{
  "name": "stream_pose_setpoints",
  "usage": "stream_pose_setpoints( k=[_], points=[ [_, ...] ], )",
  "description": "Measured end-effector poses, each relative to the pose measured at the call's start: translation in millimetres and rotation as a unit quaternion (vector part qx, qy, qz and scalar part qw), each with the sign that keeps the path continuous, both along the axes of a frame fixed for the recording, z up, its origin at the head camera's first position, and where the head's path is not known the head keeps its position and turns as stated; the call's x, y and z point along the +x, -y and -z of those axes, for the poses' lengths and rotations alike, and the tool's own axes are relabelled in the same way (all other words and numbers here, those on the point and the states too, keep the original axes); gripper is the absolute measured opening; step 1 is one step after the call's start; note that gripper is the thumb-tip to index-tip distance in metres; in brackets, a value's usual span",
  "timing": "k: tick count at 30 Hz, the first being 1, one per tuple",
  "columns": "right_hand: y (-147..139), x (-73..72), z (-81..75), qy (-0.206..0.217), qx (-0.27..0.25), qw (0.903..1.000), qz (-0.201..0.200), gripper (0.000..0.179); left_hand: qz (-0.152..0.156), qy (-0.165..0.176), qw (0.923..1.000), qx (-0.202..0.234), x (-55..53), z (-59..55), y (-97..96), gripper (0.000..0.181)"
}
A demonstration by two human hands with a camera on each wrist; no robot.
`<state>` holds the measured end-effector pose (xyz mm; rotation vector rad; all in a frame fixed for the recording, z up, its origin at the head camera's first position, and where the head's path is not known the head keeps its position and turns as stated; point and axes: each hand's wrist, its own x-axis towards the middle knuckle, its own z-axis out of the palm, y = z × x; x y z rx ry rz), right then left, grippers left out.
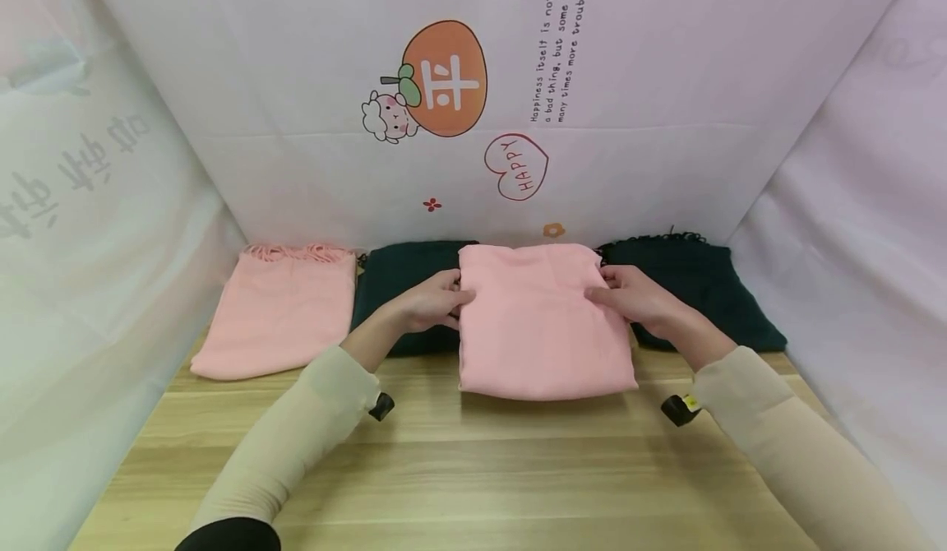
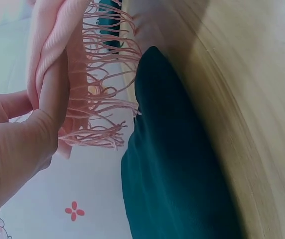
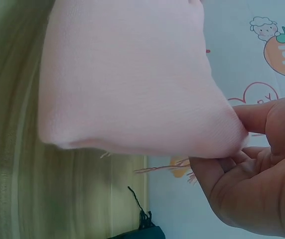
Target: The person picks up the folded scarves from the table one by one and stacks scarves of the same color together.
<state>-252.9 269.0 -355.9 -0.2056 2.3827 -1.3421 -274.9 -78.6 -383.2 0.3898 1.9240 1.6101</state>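
Folded pink fringed scarf (image 1: 543,321) held above wooden table (image 1: 481,477), between both hands. Left hand (image 1: 431,299) pinches its left edge; right hand (image 1: 638,293) pinches its right edge, toward far corner. Dark-green scarf (image 1: 399,284) lies beyond left hand.

Left arm (image 1: 296,436): reached forward and slanted inward from the lower left; pale sleeve (image 1: 333,382), black section at the lower edge, bare wrist (image 1: 372,337). Left hand (image 1: 425,303): raised, pinching; its thumb (image 1: 463,297) lay uppermost and pointed inward, fingers (image 1: 446,278) bent opposite. Right arm (image 1: 799,444): reached forward and inward from the lower right; pale sleeve, bare wrist. Right hand (image 1: 642,296): raised level with the left, likewise pinching; its thumb pointed inward, fingers bent opposite. The hands faced each other, well apart.
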Motion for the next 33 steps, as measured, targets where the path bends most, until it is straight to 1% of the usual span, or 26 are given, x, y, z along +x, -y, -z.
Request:
stream_pose_setpoints(
  k=[9,12,17,25,29,33],
  points=[
    [5.5,9.0,5.0,0.0,-0.009,0.9998,-0.016,0.06,0.025,0.008,0.9997,-0.001,9.8,2.0,10.3,0.045],
    [7.1,11.9,5.1,0.003,-0.009,0.9998,-0.016,0.059,0.031,0.01,0.9995,0.001,12.2,2.0,12.8,0.044],
    [9.1,17.1,4.2,0.001,-0.003,0.9999,-0.015,0.056,0.031,0.013,0.9994,0.004,16.7,1.3,16.7,0.044],
    [12.6,26.7,6.6,0.004,0.004,0.9997,-0.025,0.052,0.027,0.03,0.9992,-0.006,28.1,0.7,20.7,0.047],
    [13.6,32.1,7.1,0.005,0.005,0.9994,-0.033,0.051,0.029,0.033,0.999,-0.012,34.6,1.7,23.8,0.045],
    [14.7,36.5,7.5,0.016,-0.003,0.9988,-0.047,0.048,0.033,0.035,0.9987,-0.017,41.4,2.4,27.2,0.044]
  ],
)
